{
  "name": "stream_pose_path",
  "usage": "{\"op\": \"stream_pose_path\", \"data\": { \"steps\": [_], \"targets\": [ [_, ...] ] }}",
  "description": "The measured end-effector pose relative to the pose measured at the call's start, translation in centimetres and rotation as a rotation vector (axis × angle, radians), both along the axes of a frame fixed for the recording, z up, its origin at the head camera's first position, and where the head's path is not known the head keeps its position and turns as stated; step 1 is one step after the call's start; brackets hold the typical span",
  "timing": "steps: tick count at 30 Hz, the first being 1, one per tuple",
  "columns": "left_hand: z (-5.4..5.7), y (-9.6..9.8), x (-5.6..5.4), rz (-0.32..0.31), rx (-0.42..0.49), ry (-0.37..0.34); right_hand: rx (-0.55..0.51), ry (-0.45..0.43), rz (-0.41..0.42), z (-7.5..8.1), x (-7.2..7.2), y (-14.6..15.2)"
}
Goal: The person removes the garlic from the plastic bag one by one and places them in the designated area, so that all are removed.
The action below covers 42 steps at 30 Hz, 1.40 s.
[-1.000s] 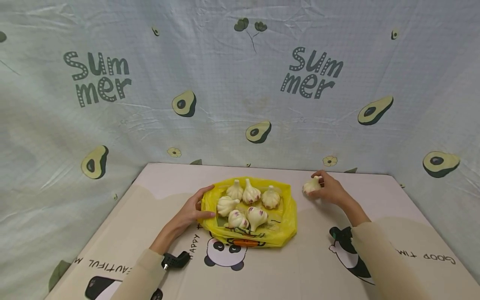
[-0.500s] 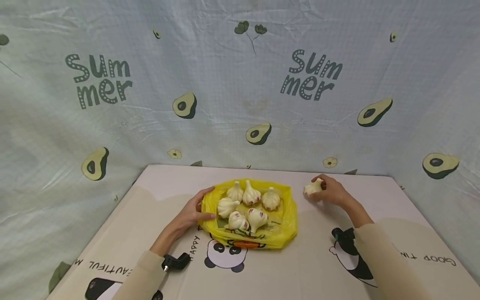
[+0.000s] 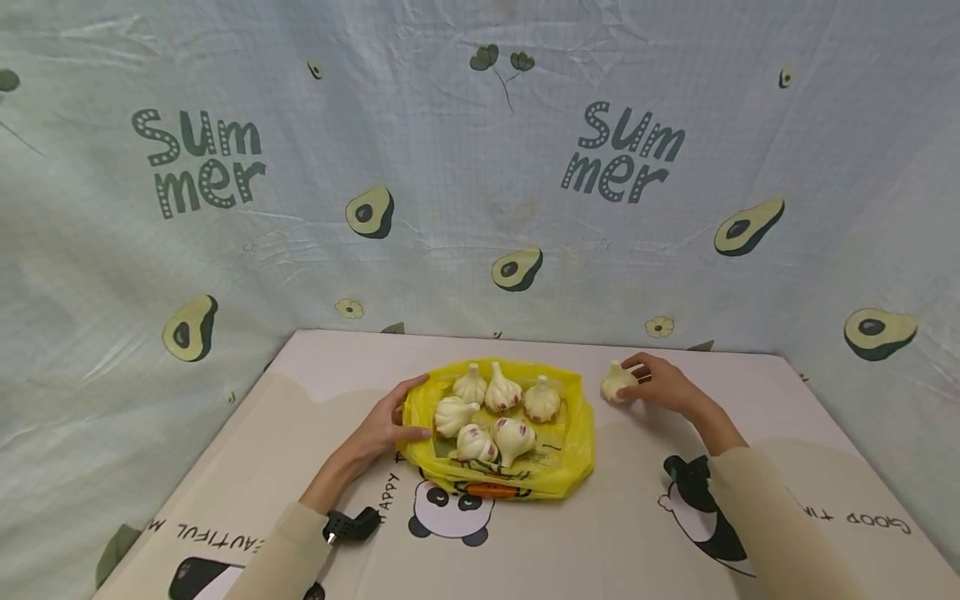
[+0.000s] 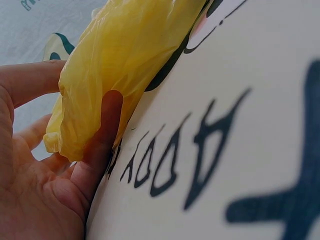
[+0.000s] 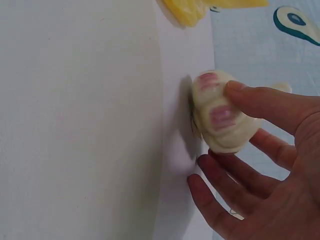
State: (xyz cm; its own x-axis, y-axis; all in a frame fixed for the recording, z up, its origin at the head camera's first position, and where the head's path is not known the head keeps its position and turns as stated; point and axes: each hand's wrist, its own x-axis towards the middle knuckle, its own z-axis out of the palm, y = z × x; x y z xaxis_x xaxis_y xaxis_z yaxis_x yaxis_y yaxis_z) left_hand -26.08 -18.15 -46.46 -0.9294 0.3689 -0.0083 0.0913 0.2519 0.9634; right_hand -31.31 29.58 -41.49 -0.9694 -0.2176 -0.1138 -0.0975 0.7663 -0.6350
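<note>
A yellow plastic bag [image 3: 573, 467] lies with its mouth spread wide, several white garlic bulbs [image 3: 502, 389] inside. At its left end my left hand [image 3: 382, 423] holds the bag's side, thumb in front and fingers behind. The left wrist view shows the thumb [image 4: 111, 112] against the crumpled yellow plastic [image 4: 135, 40]. To the right of the bag, my right hand [image 3: 660, 385] pinches a single garlic bulb [image 3: 615, 383] by its right side. In the right wrist view the thumb presses this purple-marked bulb [image 5: 220, 117], with the lower fingers [image 5: 215, 175] loosely spread beneath.
The light table [image 3: 555, 550] carries printed pandas and lettering. Behind it and at both sides hangs a pale cloth [image 3: 435, 158] with avocado prints. A black band [image 3: 351, 523] sits on the left wrist.
The bulb in my right hand has turned from a tilt to neck upward and shifted slightly left and down. My left hand stays at the bag.
</note>
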Motion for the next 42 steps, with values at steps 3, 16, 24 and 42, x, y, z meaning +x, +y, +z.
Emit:
{"op": "stream_pose_path", "data": {
  "steps": [3, 16, 24, 42],
  "targets": [
    [0.0, -0.1, 0.0, -0.002, 0.0, 0.003, 0.007, 0.016, -0.009, 0.0, 0.0, 0.1],
    [-0.3, -0.1, -0.2, -0.011, 0.01, 0.003, -0.011, 0.014, -0.017, -0.1, 0.4, 0.6],
    [-0.1, -0.1, 0.0, -0.007, 0.01, 0.005, -0.009, 0.029, 0.047, -0.2, 0.2, 0.6],
    [0.0, 0.0, 0.1, -0.002, 0.009, 0.008, 0.016, 0.128, 0.033, 3.0, 1.0, 0.3]
  ]
}}
